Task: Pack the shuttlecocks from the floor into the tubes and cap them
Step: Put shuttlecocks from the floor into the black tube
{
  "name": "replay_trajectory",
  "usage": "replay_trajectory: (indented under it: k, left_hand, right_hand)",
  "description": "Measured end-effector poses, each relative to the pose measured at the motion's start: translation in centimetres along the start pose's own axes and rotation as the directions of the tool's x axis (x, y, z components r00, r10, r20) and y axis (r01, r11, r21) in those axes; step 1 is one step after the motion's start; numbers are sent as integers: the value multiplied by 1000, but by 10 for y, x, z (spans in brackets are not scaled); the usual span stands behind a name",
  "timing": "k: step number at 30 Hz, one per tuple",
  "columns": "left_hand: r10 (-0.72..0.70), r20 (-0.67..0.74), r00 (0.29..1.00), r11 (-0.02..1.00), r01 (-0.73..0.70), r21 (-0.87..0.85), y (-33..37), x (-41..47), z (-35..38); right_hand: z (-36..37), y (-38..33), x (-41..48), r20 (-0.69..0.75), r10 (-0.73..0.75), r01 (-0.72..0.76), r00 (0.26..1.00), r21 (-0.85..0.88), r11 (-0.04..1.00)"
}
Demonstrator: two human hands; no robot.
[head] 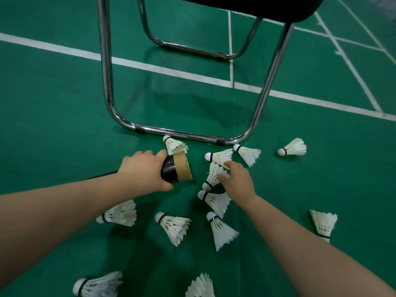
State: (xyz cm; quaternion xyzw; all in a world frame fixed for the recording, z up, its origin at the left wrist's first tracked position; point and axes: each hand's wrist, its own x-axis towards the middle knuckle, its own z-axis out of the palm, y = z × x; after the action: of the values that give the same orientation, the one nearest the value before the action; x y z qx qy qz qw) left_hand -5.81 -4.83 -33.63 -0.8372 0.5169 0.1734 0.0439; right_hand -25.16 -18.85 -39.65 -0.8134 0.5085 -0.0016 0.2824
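Green court floor (64,103), crossed by white lines (171,71).

Item one: black tube (171,171) with a tan band at its far end, tilted, that end pointing toward 4 o'clock. The left hand (141,170) grasps its body, fingers wrapped round it.

Item two: white shuttlecock (211,177), just beside the tube at its 3 o'clock, cork toward 7 o'clock. The right hand (237,181) pinches its feathers between thumb and fingers.

Item three: loose shuttlecocks (175,228), about a dozen, lying on the floor from 12 round to 7 o'clock of the hands.

Item four: chair (107,71), chrome legs and dark seat, at 12 o'clock. One shuttlecock lies just beside its foot rail.
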Motion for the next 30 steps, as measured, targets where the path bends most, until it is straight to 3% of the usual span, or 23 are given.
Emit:
replay_trajectory:
  k: [3,5,7,9,13,16,20,24,27,30]
  left_hand:
    - [-22,7,1000,1000,22,-2,4,5,7]
    - [-23,1,1000,1000,23,-2,4,4,9]
    - [-16,-18,1000,1000,16,0,4,1,10]
    - [-9,-36,999,1000,9,-5,2,-3,9]
    - [4,-63,998,1000,-5,-19,-1,-10,5]
    - [5,-74,997,999,-8,-39,-3,-14,2]
    - [-1,-104,995,998,-5,-62,-5,-18,-3]
    - [-11,-114,993,997,2,-77,-8,-21,-9]
    - [13,-89,996,998,-18,-54,-7,-29,-10]
    - [86,-30,996,996,-85,25,-4,-42,-2]
  right_hand:
    - [4,-3,3,26,36,-37,999,15,999]
    - [0,-8,3,-16,35,-32,999,156,987]
    - [-7,-16,-1,-91,67,-19,994,446,895]
    - [-14,-25,-5,-148,86,25,985,618,786]
    - [-16,-45,-11,-151,85,65,985,777,627]
    - [-14,-64,-20,-139,62,72,988,789,610]
    - [-14,-91,-40,52,-80,18,995,718,695]
    - [-13,-107,-46,324,-144,-128,935,687,716]
    - [-4,-106,-46,540,-157,-294,827,653,698]
    - [4,-101,-51,711,-202,-317,674,525,790]
